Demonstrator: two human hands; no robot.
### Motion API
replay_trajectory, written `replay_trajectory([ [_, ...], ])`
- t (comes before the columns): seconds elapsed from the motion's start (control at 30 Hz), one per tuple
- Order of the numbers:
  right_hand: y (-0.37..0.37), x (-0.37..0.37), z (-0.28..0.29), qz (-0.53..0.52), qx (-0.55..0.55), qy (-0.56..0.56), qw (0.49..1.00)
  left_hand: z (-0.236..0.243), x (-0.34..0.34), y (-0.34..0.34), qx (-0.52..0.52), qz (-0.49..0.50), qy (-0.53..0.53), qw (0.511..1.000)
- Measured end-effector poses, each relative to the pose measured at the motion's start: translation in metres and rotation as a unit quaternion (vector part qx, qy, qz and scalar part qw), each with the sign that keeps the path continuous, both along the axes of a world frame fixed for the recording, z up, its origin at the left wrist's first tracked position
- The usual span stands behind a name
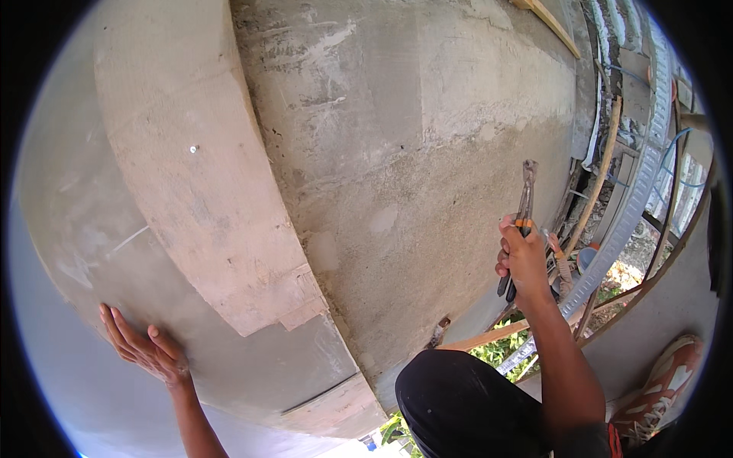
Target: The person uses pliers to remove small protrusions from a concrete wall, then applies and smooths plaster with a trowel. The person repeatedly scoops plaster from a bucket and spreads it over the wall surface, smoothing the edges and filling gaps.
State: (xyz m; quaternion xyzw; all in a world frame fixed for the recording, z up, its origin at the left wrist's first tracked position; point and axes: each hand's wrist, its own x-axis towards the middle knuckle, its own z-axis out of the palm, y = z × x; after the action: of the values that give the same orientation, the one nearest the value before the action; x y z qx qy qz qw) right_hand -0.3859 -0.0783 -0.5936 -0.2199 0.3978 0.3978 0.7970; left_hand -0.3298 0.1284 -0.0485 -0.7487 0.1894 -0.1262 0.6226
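My left hand [145, 349] is spread out, fingers extended, against a smooth grey surface [252, 378] at the lower left. In my right hand [525, 259] is a pair of pincers [526, 197]. Its dark handles with orange bands run through my closed fingers, and its narrow metal head points up, away from me. A pale wooden board [191, 175] stretches from the top edge down beside my left hand. One small shiny nail or screw head [194, 149] shows on its face. Behind the pincers stands a rough, patchy cement wall [397, 229].
A long perforated metal strip [637, 179] curves down the right side, with wooden sticks [603, 172] and blue cords beside it. Below my right forearm lies a wooden batten [489, 337]. My bent knee [466, 401] and my shoe [660, 385] occupy the lower right.
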Motion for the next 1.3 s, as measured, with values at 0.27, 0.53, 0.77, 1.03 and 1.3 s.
replay_trajectory([
  [0.27,-0.051,-0.026,-0.032,0.021,-0.120,0.001,0.993,-0.010,0.010,-0.001,-0.004,-0.024,-0.001,1.000],
  [0.53,-0.062,-0.039,-0.059,0.022,-0.134,-0.028,0.990,-0.011,0.009,0.001,-0.002,-0.026,-0.001,1.000],
  [0.77,-0.061,-0.022,-0.054,0.045,-0.127,0.001,0.991,-0.009,0.011,0.000,0.005,-0.007,0.003,1.000],
  [1.03,-0.067,-0.020,-0.048,0.061,-0.130,0.000,0.990,-0.006,0.006,0.002,0.011,0.001,-0.007,1.000],
  [1.3,-0.067,-0.021,-0.052,0.046,-0.110,0.015,0.993,-0.004,0.006,0.003,0.007,0.000,-0.005,1.000],
])
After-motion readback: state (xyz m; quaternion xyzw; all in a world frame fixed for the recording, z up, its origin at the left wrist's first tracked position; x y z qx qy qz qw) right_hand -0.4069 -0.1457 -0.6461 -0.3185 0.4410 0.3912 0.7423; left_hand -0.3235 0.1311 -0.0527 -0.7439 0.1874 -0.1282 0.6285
